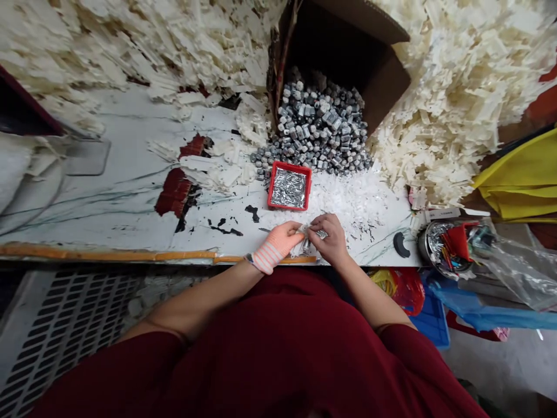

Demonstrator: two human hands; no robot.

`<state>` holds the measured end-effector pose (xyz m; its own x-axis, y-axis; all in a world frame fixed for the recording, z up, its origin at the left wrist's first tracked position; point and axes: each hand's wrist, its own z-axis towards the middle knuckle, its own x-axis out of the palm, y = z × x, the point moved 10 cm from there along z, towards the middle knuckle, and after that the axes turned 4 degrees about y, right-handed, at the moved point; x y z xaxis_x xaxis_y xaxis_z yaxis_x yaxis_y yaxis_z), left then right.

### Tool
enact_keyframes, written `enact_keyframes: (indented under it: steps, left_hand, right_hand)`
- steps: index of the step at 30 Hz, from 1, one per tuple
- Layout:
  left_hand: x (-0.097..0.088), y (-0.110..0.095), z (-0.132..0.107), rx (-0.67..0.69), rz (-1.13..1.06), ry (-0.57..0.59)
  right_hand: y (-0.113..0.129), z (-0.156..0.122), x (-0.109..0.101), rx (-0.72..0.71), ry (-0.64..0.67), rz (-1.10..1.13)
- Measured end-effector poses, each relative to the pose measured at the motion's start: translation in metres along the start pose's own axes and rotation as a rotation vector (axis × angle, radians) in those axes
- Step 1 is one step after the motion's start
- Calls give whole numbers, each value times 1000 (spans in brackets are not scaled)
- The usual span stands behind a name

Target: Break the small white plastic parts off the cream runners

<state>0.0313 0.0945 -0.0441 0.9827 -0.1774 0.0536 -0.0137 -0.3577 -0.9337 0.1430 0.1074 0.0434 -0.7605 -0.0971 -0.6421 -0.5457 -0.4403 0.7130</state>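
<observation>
Close together at the table's front edge, both hands are closed around small parts. My left hand (281, 242), in an orange-and-white striped glove, pinches a small white plastic piece (306, 229), mostly covered by fingers. Bare, my right hand (329, 239) meets it there with its fingertips and has small silver metal pins (321, 234) in its fingers. Just beyond the hands stands a red square tray (310, 188) filled with similar metal pins (287, 187). Small white bits lie on the table below the fingers; their exact shape is unclear.
A tipped cardboard box (387, 87) spills a heap of grey-and-white small parts (322, 125) behind the tray. Piles of cream plastic strips (452, 87) flank it. To the right are a metal bowl (424, 249) of mixed items, a black curved piece (401, 245) and a clear plastic bag (522, 267).
</observation>
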Motion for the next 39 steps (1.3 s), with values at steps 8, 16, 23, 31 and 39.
enact_keyframes:
  steps: [8,16,23,31,39]
  left_hand:
    - [-1,-9,-1,68,-39,97]
    - [1,-9,-16,1,-50,204]
    - [-9,4,-15,-45,-133,227]
    - [-23,28,-1,-137,-257,92]
    - [-29,-17,4,113,-25,65]
  right_hand:
    - [-5,1,16,-16,66,-18]
    - [-36,10,33,242,302,254]
    - [-148,97,-115,596,-106,-233]
    - [-213,149,-211,826,-399,-570]
    - [-211,114,-238,757,-428,-502]
